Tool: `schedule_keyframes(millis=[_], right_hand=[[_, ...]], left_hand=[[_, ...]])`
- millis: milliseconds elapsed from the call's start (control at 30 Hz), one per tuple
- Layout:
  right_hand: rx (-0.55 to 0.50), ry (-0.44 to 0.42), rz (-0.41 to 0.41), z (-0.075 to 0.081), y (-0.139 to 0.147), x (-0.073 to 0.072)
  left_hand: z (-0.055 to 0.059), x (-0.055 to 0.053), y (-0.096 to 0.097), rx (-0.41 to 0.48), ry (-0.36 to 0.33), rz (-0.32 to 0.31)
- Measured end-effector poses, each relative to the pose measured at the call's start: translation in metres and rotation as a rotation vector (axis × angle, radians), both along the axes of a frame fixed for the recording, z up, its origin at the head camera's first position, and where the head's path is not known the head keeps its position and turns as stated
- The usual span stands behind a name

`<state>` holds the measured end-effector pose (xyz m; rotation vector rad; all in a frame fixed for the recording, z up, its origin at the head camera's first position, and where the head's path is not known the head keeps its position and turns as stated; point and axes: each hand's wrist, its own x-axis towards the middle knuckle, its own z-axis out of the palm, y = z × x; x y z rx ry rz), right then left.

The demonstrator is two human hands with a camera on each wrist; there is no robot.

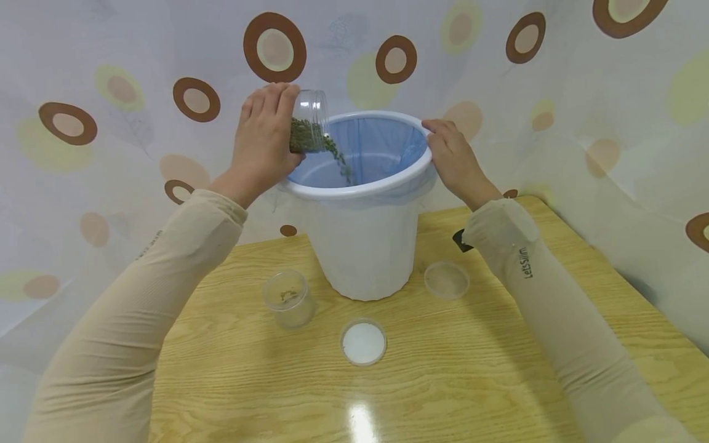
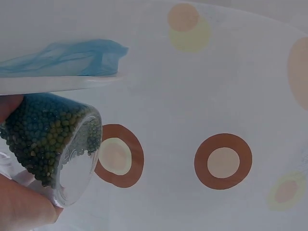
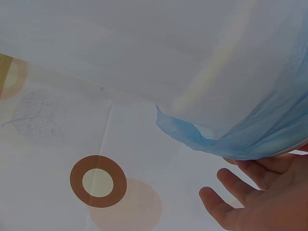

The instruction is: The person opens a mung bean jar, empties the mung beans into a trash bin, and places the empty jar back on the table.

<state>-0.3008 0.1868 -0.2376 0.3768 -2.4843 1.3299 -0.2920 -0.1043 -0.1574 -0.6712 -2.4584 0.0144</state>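
Observation:
My left hand (image 1: 266, 135) grips a clear jar (image 1: 313, 106), tipped on its side over the left of a white trash bin (image 1: 362, 246). Green mung beans (image 1: 303, 136) stream from its mouth into the bin, which has a blue bag (image 1: 382, 141) as liner. In the left wrist view the beans (image 2: 45, 137) fill much of the jar. On the opposite side, my right hand (image 1: 456, 161) holds the bin's rim (image 1: 354, 189). Its fingertips (image 3: 209, 195) show below the bag's folded edge (image 3: 192, 132) in the right wrist view; the thumb is mostly hidden.
On the wooden table (image 1: 266, 387), a second clear jar (image 1: 290, 304) stands left of the bin. A lid with a white disc (image 1: 363, 343) lies in front, and a clear lid (image 1: 446, 280) lies to the right. A patterned sheet (image 1: 144, 37) hangs behind.

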Motion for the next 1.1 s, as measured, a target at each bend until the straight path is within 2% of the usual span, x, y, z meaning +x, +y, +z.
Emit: schedule_keyframes(millis=[333, 800, 1100], right_hand=[[-0.003, -0.01, 0.0, -0.0014, 0.0003, -0.001], [0.006, -0.012, -0.009, -0.0015, 0.0006, -0.0015], [0.004, 0.001, -0.005, -0.001, 0.0004, 0.0]], left_hand=[[0.0002, -0.0003, 0.0021, -0.014, 0.012, 0.0], [0.001, -0.0001, 0.0029, -0.035, -0.012, 0.015], [-0.001, 0.0005, 0.0014, -0.039, 0.014, -0.007]])
